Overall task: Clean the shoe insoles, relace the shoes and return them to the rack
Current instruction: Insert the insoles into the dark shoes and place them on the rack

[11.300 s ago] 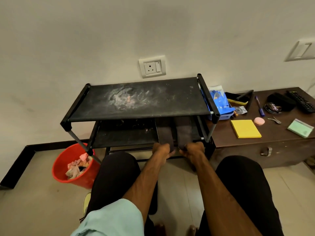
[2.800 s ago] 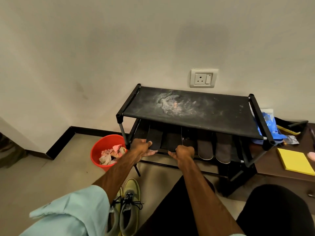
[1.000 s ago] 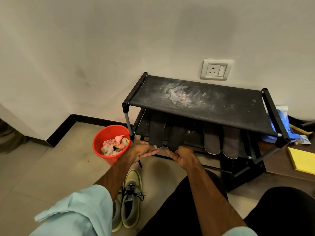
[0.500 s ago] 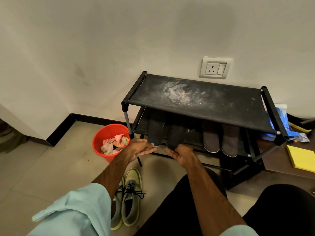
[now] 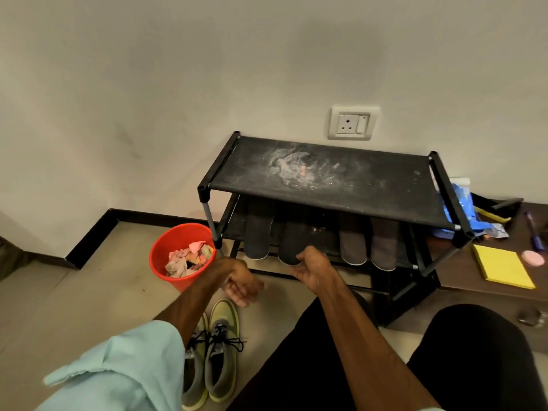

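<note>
A black two-tier shoe rack (image 5: 326, 176) stands against the wall, its top shelf dusted with white powder. Several insoles lie on the lower shelf with heels hanging over the front bar: two dark insoles (image 5: 257, 235) on the left and two brown insoles (image 5: 353, 241) on the right. My right hand (image 5: 311, 269) touches the heel of the second dark insole (image 5: 292, 241) with its fingertips. My left hand (image 5: 241, 284) hangs relaxed below the rack, holding nothing. A pair of yellow-green and grey laced shoes (image 5: 215, 354) stands on the floor under my left arm.
A red bucket (image 5: 161, 262) with crumpled tissues sits left of the rack. A low brown cabinet (image 5: 489, 292) to the right carries a yellow notepad (image 5: 501, 266), a pen, a brush and a blue packet (image 5: 458, 209). My dark-trousered knees fill the lower right.
My left hand has dropped away from the leftmost dark insole and moved down toward the shoes. My right hand stays at the second dark insole's heel.
</note>
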